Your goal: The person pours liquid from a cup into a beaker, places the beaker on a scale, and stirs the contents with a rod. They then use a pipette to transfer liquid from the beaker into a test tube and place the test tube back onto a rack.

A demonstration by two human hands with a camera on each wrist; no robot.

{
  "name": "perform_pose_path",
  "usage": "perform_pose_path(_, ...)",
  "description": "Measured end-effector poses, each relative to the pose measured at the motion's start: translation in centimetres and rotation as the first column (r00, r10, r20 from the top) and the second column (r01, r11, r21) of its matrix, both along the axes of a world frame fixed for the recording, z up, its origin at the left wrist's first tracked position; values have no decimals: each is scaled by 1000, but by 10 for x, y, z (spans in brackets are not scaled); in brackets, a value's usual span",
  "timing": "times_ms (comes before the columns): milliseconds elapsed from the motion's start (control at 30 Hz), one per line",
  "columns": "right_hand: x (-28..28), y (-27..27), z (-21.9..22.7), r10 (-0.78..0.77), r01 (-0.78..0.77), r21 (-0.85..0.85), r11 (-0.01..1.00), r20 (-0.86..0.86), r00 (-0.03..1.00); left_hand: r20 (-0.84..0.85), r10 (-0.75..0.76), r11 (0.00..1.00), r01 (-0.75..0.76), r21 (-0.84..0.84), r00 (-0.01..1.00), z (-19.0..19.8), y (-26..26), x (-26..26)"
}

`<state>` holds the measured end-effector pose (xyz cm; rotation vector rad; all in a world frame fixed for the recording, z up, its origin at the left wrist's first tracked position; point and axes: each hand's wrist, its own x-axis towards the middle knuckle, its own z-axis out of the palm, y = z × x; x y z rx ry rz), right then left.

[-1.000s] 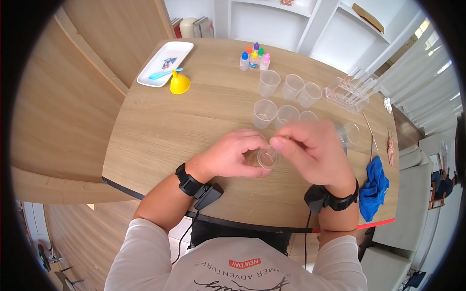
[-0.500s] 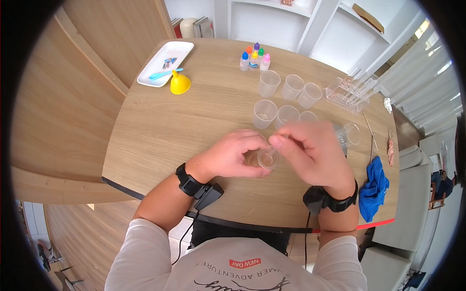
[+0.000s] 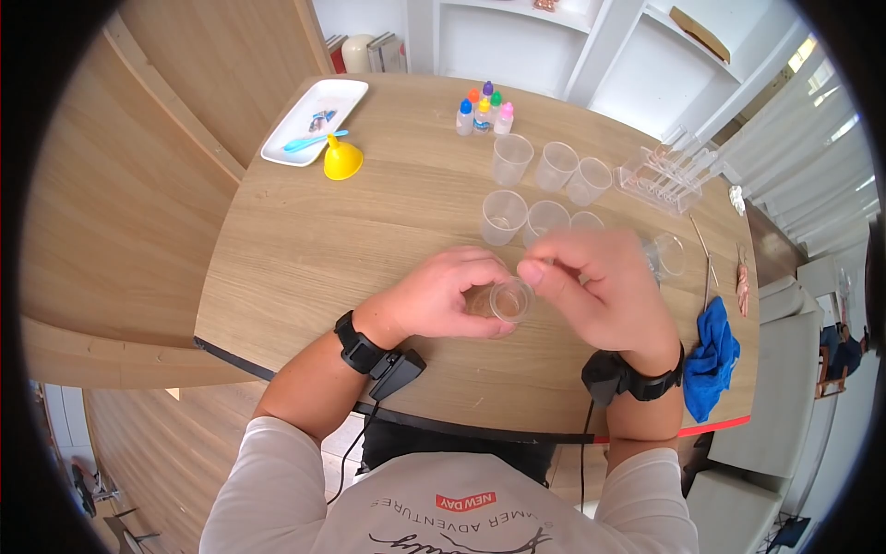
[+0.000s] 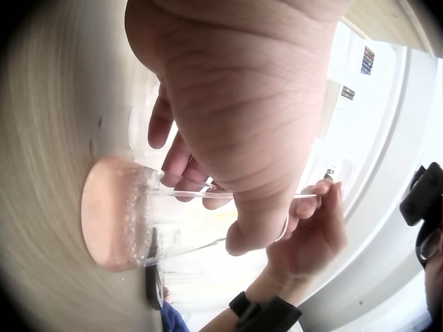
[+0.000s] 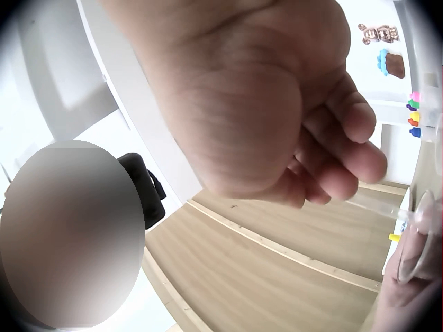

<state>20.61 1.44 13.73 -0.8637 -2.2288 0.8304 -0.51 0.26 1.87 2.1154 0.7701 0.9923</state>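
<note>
My left hand (image 3: 441,297) grips a small clear cup (image 3: 510,302) near its rim, thumb on one side and fingers on the other. Pinkish, bubbly contents fill the lower part of the cup (image 4: 114,214) in the left wrist view. Just right of the rim, my right hand (image 3: 604,286) pinches the end of a thin clear rod (image 4: 304,196), which slants down into the cup. The right wrist view shows the rod (image 5: 377,206) between the curled fingers and the cup's rim; the pinching fingertips are partly hidden there.
Several clear cups (image 3: 505,218) stand in rows beyond the hands, with small coloured-cap bottles (image 3: 483,118) behind. A tube rack (image 3: 660,180) and blue cloth (image 3: 712,360) are at the right. Far left are a white tray (image 3: 281,148) and yellow funnel (image 3: 342,161).
The right hand has shifted slightly at the cup's rim, with its fingertips a little farther right. The left hand and the cup have stayed in place.
</note>
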Motion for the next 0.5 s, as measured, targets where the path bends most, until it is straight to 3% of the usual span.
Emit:
perform_pose_path(67,4,4,0,162,-165,27,986,73,984,18,-6,1000,5,11,1000,0,0,-1)
perform_pose_path(167,1,2,-3,41,-42,58,997,21,999,-11,-6,1000,6,-1,1000,1,0,0)
perform_pose_path(267,4,4,-1,138,-139,52,989,33,990,13,-2,1000,2,12,1000,1,1,1)
perform_pose_path(500,1,3,-3,66,-65,76,995,-13,998,15,-13,1000,14,-23,1000,-2,0,0)
